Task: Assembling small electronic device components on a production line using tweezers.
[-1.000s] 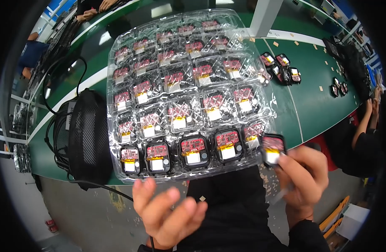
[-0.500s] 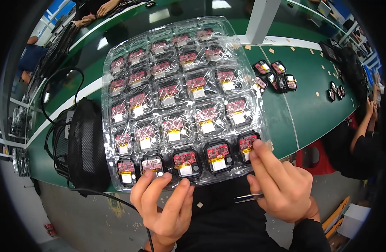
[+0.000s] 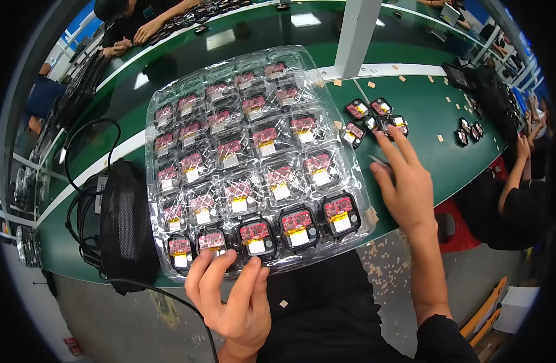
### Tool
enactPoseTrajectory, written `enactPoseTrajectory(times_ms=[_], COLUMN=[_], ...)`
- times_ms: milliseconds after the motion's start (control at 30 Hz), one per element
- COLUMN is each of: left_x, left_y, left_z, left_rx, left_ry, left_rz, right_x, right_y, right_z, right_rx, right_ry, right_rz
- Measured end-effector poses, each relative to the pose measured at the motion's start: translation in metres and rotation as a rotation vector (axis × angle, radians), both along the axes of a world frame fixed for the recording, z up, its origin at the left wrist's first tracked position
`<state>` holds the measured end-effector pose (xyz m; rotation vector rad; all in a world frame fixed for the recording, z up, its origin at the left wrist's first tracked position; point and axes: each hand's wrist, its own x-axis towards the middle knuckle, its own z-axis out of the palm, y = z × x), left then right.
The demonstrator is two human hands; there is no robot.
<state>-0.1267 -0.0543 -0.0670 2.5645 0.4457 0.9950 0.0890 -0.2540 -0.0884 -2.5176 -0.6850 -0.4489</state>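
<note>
A clear plastic tray (image 3: 367, 233) holds rows of black watch cases with red circuit boards and white batteries. In its nearest row, a watch case (image 3: 341, 215) sits in the rightmost pocket. My left hand (image 3: 232, 305) rests its fingertips, spread apart, against the tray's near edge, partly covering a case there. My right hand (image 3: 408, 190) reaches to the loose watch cases (image 3: 357, 109) right of the tray. Its index and middle fingertips are at one dark case; whether they grip it is unclear. Tweezers (image 3: 378, 160) show by its thumb, mostly hidden by the hand.
A black mesh bag (image 3: 130, 224) with a cable lies left of the tray. A grey post (image 3: 355, 39) rises behind it. More cases (image 3: 469, 130) and small tan pieces lie on the green table (image 3: 411, 163). Other people sit across and to the right; a red stool (image 3: 456, 233) stands nearby.
My right hand has left the rightmost near pocket, where the watch case now sits uncovered, and moved up and right to the loose cases. My left hand stays at the tray's edge; the view has shifted.
</note>
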Motion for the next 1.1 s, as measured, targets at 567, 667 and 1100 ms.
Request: enactPoseTrajectory(times_ms=[567,667,1100], left_x=[0.006,0.006,-0.019], left_y=[0.0,0.0,-0.022], left_z=[0.002,0.004,-0.009], left_rx=[-0.022,-0.029,-0.232], left_ry=[-0.008,-0.001,-0.28], left_rz=[0.085,0.1,-0.512], right_x=[-0.033,-0.036,-0.089], right_y=[-0.005,-0.006,-0.027], right_z=[0.002,-0.001,0.006], right_rx=[-0.036,0.019,0.603], right_ry=[0.145,0.153,0.08], right_rz=[0.056,0.046,0.296])
